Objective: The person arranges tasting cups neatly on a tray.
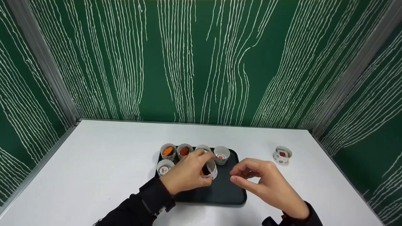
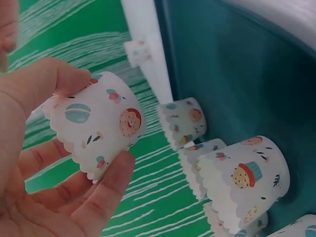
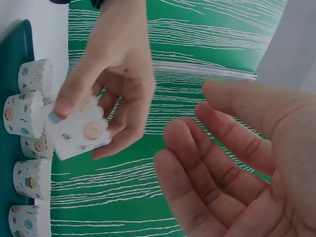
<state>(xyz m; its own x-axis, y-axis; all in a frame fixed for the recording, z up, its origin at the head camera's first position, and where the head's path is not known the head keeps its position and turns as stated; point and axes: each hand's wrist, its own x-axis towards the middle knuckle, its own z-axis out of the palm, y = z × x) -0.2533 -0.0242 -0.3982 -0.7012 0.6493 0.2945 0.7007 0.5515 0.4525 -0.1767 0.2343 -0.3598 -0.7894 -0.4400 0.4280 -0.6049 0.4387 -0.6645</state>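
Note:
My left hand (image 1: 190,172) grips a white paper baking cup (image 2: 98,123) with a scalloped rim and printed sweets, thumb on one side and fingers on the other. The cup is tilted above a dark green tray (image 1: 216,194), and something dark and orange shows inside it in the head view. My right hand (image 1: 263,180) hovers over the tray's right edge, fingers loosely bent, holding nothing. Along the tray's far side stand several cups, one with an orange-topped piece (image 1: 168,151) and another with a red-topped piece (image 1: 184,151). The left hand partly hides the tray.
Apart from the tray, a cup (image 1: 282,154) with a dark red and white piece stands on the white table (image 1: 103,175) at the right. Another cup (image 1: 165,168) with a round white piece is at the tray's left. Green, white-streaked panels (image 1: 201,62) enclose the table.

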